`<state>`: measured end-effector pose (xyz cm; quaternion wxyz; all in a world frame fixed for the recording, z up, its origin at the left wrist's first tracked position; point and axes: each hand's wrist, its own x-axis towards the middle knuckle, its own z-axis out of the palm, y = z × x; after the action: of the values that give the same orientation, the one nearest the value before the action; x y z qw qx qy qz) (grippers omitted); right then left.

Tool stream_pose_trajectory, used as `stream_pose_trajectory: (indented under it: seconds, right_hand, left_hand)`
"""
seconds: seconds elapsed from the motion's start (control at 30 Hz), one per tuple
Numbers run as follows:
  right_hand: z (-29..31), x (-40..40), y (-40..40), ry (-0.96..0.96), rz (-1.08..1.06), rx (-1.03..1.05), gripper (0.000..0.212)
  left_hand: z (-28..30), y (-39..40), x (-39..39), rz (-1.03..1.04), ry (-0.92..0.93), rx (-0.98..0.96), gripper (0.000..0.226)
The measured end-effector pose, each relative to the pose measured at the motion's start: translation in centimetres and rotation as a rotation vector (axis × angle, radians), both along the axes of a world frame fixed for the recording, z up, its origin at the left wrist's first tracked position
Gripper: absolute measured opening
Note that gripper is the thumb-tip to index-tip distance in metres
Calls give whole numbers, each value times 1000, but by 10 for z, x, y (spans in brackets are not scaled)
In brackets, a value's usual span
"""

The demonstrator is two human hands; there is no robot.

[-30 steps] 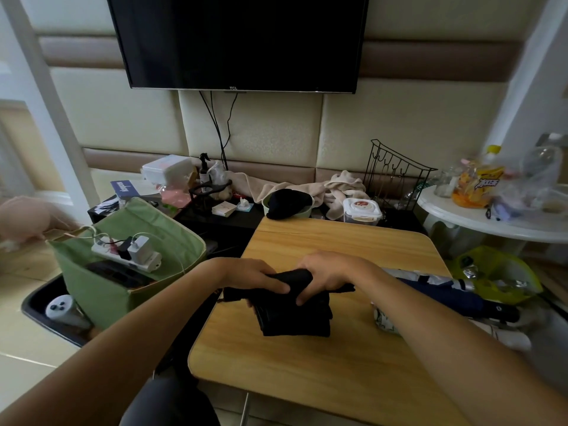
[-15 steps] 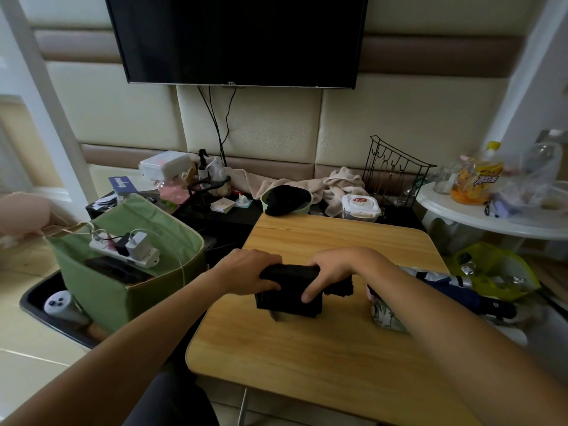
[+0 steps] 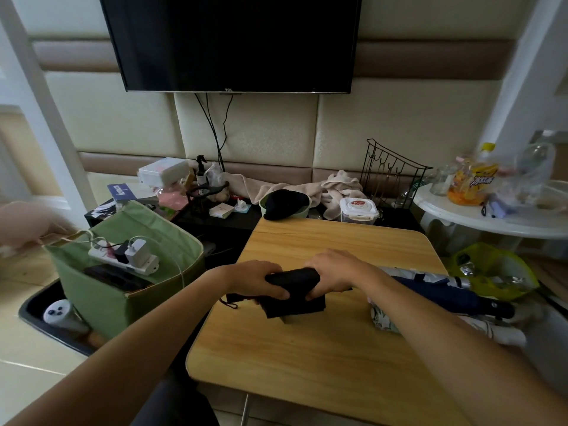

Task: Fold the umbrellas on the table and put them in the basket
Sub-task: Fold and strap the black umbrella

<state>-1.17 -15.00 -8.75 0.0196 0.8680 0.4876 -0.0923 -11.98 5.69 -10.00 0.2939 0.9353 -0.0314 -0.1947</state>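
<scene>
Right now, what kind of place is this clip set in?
Probably a lived-in room at home, perhaps a bedroom or living room: a television hangs on a padded wall, a wooden folding table stands in front, and a cluttered low black cabinet holds towels and toiletries.

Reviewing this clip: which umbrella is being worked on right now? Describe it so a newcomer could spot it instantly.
Start at the light wooden table below the wall-mounted television. Near its middle, the left hand and right hand both grip a compact black fabric umbrella. Unlike the dark navy umbrella and the white patterned umbrella lying at the table's right edge, it is black and the only one held.
</scene>
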Motion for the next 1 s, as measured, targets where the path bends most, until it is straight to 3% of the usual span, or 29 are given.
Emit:
stream_pose_trajectory:
  seconds: [0.07,0.13,0.2,0.33,0.47,0.53,0.63,0.77,1.0]
  right_hand:
    - [0,-1,1,-25,8,25,30]
    - [1,-2,2,-16,-6,29,31]
    - [4,-2,6,37,-48,-9,38]
    - [19,-6,13,88,-25,1,70]
    - [22,-12,17,276,26,98,82]
    - [17,-11,16,294,-15,95,81]
    - [14,-7,13,278,-73,61,57]
    - [13,-6,10,235,-89,38,31]
    - [4,-14,12,96,-7,31,23]
  left_hand:
    - [6,-1,-2,-5,51,-83,29]
    - [6,0,-2,-14,-14,-55,20]
    - [4,1,-1,-20,-133,81,16]
    - [0,-4,-1,-115,-477,639,28]
    - [-13,-10,-4,-67,-758,641,36]
    - [-16,-9,-3,-41,-845,654,34]
    - [-18,-8,-5,-24,-905,695,28]
    - [-19,-16,-8,13,-819,620,31]
    - [1,-15,-4,-70,-261,303,35]
